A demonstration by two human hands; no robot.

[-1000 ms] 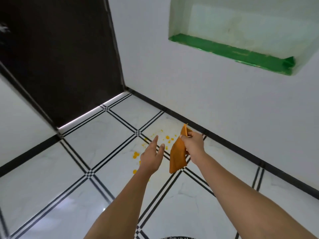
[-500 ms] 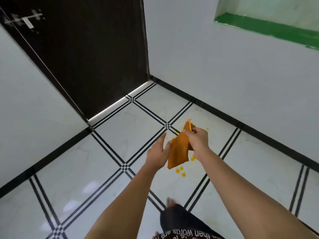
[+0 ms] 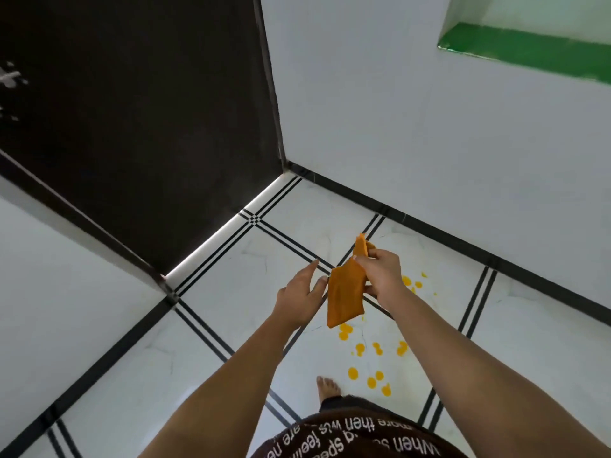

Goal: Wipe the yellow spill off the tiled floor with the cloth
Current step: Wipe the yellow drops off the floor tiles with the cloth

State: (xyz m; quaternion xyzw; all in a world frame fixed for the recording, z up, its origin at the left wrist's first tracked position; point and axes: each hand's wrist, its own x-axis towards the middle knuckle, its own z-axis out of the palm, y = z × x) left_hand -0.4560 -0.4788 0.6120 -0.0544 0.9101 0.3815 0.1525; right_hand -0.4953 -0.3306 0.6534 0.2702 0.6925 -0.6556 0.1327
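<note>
An orange cloth [image 3: 344,294] hangs folded in the air above the floor, and my right hand [image 3: 380,276] pinches its upper part. My left hand [image 3: 299,297] is beside the cloth on its left, fingers straight, fingertips near the cloth's edge. Below and to the right, yellow spill drops [image 3: 372,361] are scattered over a white tile, with a few more drops [image 3: 411,282] farther out past my right hand. The cloth hides some of the spill.
The white tiled floor [image 3: 228,322] has black striped joints. A dark door [image 3: 139,120] stands at the back left. The white wall [image 3: 429,133] with a black skirting runs along the right. A green ledge [image 3: 529,51] sits in a wall recess. My bare foot [image 3: 327,388] stands beside the drops.
The view has tipped down and moved closer, so the spill now lies near my foot. My right hand keeps holding the cloth and my left hand stays open beside it.
</note>
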